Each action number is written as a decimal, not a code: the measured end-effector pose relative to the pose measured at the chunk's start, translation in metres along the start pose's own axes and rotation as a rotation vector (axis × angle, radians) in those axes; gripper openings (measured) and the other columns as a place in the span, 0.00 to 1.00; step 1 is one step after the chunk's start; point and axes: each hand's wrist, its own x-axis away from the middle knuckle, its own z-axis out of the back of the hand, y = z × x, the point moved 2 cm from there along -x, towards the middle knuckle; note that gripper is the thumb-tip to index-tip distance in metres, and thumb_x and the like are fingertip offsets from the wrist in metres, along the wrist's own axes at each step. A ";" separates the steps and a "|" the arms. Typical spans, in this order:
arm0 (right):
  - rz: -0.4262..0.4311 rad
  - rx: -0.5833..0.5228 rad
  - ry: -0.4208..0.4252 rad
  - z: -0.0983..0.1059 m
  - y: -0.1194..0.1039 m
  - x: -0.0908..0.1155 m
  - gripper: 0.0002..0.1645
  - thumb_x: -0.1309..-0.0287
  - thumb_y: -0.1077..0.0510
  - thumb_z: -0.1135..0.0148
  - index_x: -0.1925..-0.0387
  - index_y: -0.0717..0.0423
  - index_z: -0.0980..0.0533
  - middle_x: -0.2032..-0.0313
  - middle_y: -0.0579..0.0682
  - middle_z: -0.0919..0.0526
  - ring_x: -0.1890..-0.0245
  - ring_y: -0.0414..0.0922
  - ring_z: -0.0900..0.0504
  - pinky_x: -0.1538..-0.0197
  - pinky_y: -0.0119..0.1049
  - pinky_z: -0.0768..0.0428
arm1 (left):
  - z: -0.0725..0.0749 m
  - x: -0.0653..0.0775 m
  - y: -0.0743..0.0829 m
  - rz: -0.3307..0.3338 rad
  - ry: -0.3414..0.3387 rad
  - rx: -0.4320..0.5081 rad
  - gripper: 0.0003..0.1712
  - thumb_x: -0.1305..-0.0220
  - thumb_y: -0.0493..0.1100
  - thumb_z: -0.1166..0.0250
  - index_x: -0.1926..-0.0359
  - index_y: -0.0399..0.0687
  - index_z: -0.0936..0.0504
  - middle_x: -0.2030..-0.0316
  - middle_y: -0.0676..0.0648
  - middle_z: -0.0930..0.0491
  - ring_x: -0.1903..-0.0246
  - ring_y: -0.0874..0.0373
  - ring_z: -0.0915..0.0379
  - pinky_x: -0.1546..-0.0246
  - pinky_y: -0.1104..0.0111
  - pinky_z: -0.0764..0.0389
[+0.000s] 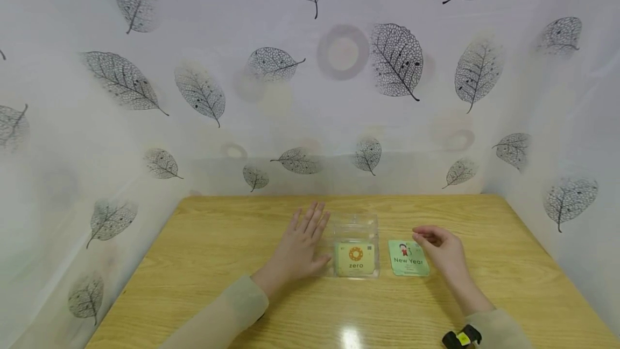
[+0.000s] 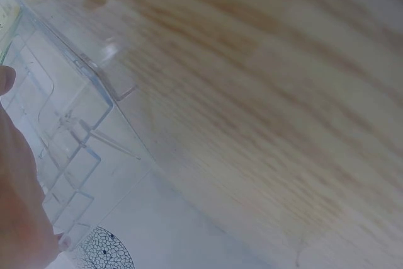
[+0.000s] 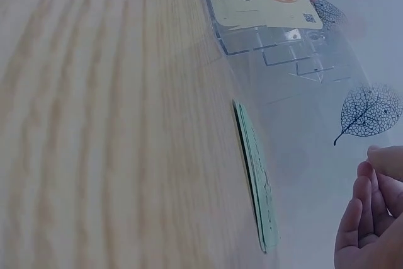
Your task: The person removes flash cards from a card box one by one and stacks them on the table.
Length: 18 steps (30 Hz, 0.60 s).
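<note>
A clear plastic card stand (image 1: 355,221) with stepped tiers holds a yellow card (image 1: 356,258) marked "zero" with an orange ring. To its right on the table lies a thin stack of green cards (image 1: 409,259), the top one reading "New Year". My left hand (image 1: 303,243) is spread, fingers straight, along the stand's left side, thumb close to its lower edge. My right hand (image 1: 443,249) hovers by the green stack's upper right corner. In the right wrist view its fingers (image 3: 364,193) are loosely bent, thumb near the fingertips, with nothing between them.
The wooden table (image 1: 218,263) ends at a white curtain (image 1: 271,117) printed with dark leaves, which closes in the back and both sides. A black strap with a yellow patch (image 1: 462,337) sits at my right wrist.
</note>
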 end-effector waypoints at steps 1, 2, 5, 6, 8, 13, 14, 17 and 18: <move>0.000 -0.006 -0.003 0.000 -0.001 0.001 0.15 0.30 0.61 0.31 0.48 0.69 0.16 0.65 0.35 0.12 0.67 0.25 0.20 0.61 0.20 0.18 | 0.000 0.000 0.000 -0.001 0.001 -0.002 0.59 0.28 0.77 0.50 0.14 0.43 0.53 0.14 0.39 0.58 0.14 0.44 0.64 0.15 0.47 0.50; 0.000 -0.011 -0.006 -0.001 -0.002 0.001 0.15 0.30 0.61 0.31 0.48 0.69 0.16 0.65 0.35 0.11 0.67 0.25 0.20 0.61 0.21 0.18 | 0.000 0.000 0.000 -0.001 0.001 -0.005 0.59 0.28 0.77 0.51 0.14 0.43 0.53 0.14 0.38 0.57 0.14 0.44 0.64 0.15 0.47 0.49; 0.002 -0.028 -0.020 -0.002 -0.004 0.003 0.15 0.30 0.61 0.31 0.48 0.69 0.16 0.64 0.34 0.11 0.66 0.26 0.19 0.61 0.21 0.18 | 0.002 0.000 0.000 0.000 -0.002 -0.013 0.59 0.28 0.77 0.51 0.14 0.43 0.54 0.14 0.39 0.56 0.14 0.45 0.63 0.15 0.48 0.49; 0.007 -0.034 -0.027 -0.003 -0.005 0.003 0.15 0.30 0.61 0.31 0.48 0.69 0.16 0.65 0.33 0.11 0.66 0.26 0.19 0.61 0.21 0.18 | 0.002 0.000 0.000 0.000 -0.004 -0.017 0.59 0.28 0.77 0.51 0.14 0.43 0.54 0.14 0.39 0.56 0.14 0.45 0.63 0.15 0.48 0.49; 0.010 -0.037 -0.038 -0.004 -0.008 0.004 0.15 0.30 0.61 0.31 0.48 0.68 0.16 0.64 0.33 0.11 0.66 0.26 0.19 0.61 0.21 0.18 | 0.002 -0.001 0.000 0.001 -0.008 -0.021 0.59 0.28 0.78 0.51 0.14 0.44 0.55 0.14 0.39 0.57 0.14 0.45 0.63 0.15 0.48 0.49; 0.026 -0.032 -0.063 -0.008 -0.014 0.008 0.14 0.30 0.61 0.31 0.49 0.67 0.15 0.60 0.44 0.09 0.65 0.27 0.19 0.60 0.22 0.17 | 0.001 -0.001 0.000 -0.001 -0.003 -0.028 0.59 0.28 0.78 0.52 0.14 0.43 0.54 0.14 0.39 0.56 0.14 0.45 0.62 0.15 0.48 0.48; 0.030 -0.034 -0.069 -0.009 -0.014 0.008 0.14 0.30 0.61 0.31 0.48 0.67 0.15 0.59 0.45 0.09 0.65 0.27 0.19 0.60 0.23 0.17 | 0.001 -0.001 0.000 -0.002 -0.004 -0.029 0.59 0.28 0.78 0.52 0.14 0.43 0.55 0.14 0.38 0.56 0.14 0.45 0.63 0.15 0.48 0.48; 0.043 -0.050 -0.088 -0.012 -0.016 0.010 0.14 0.30 0.61 0.32 0.48 0.67 0.16 0.59 0.46 0.10 0.64 0.28 0.19 0.60 0.24 0.17 | 0.001 0.000 0.000 -0.002 -0.004 -0.023 0.59 0.28 0.78 0.52 0.14 0.43 0.54 0.14 0.38 0.57 0.14 0.44 0.63 0.15 0.47 0.49; 0.048 -0.056 -0.091 -0.013 -0.017 0.010 0.14 0.30 0.62 0.32 0.48 0.67 0.16 0.60 0.45 0.10 0.64 0.29 0.19 0.60 0.24 0.16 | 0.001 0.000 0.000 -0.002 -0.004 -0.019 0.59 0.28 0.78 0.51 0.14 0.43 0.54 0.14 0.38 0.57 0.14 0.44 0.63 0.15 0.47 0.49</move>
